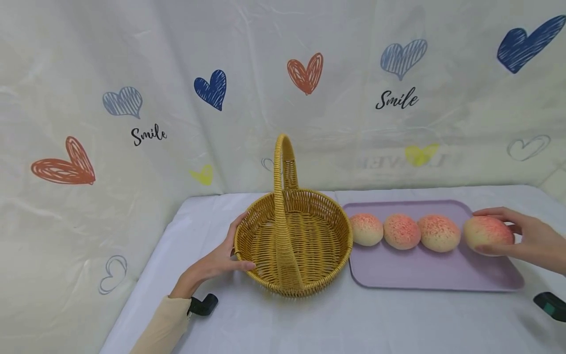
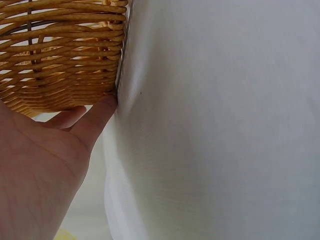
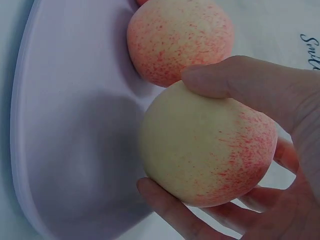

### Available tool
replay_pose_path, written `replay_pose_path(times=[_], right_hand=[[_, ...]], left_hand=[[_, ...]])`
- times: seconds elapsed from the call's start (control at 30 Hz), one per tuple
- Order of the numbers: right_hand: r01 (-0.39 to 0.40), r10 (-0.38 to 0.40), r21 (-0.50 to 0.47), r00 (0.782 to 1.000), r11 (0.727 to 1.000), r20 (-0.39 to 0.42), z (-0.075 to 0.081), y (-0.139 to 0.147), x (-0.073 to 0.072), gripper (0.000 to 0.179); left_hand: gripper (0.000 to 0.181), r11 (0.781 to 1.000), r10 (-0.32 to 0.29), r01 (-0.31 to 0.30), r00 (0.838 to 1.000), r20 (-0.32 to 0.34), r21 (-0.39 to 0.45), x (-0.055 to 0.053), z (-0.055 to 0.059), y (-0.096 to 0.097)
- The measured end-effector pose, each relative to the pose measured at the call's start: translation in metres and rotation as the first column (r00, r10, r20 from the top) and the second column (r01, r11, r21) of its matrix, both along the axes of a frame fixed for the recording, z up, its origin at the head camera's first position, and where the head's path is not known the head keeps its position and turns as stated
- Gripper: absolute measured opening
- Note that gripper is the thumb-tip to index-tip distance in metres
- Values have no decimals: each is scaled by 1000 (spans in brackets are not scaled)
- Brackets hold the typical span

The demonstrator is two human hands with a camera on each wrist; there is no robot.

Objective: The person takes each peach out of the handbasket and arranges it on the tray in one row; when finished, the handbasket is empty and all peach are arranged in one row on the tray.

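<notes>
At the basket's left side, my left hand point(image 1: 216, 263) holds the yellow-brown wicker basket point(image 1: 342, 216), thumb over the rim. In the left wrist view, fingertips point(image 2: 102, 107) of that hand reach under the basket's woven wall point(image 2: 60, 65), close to the cloth. My right hand point(image 1: 530, 238) grips a peach point(image 1: 486, 233) at the right end of the lilac tray point(image 1: 420, 273). The right wrist view shows thumb and fingers spread around this pale, red-speckled peach point(image 3: 205, 150). Three more peaches point(image 1: 439, 232) sit in a row on the tray to its left.
The basket's tall arched handle point(image 1: 283, 196) rises over its middle. A white cloth point(image 1: 309, 324) covers the table. Behind stands a pale curtain point(image 1: 252, 113) printed with hearts and "Smile". The tray's left end lies right beside the basket.
</notes>
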State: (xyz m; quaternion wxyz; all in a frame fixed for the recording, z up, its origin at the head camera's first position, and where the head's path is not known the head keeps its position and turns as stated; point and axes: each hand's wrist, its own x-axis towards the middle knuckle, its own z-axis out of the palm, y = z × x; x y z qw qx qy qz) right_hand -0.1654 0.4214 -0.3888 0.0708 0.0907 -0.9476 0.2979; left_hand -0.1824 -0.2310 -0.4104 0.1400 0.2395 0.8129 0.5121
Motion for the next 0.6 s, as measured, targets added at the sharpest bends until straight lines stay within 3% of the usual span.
replay_pose_path(times=[0.17,0.6], right_hand=[[-21,15,81,997,997,74,-1,-2,-8,60],[3,-9,68,996,998,83,-6,-1,-13,71]], left_hand=[[129,1000,-2,2,1000,2,8,0,-1,0],[130,1000,-5,5,1000,-2,6,0,-1,0]])
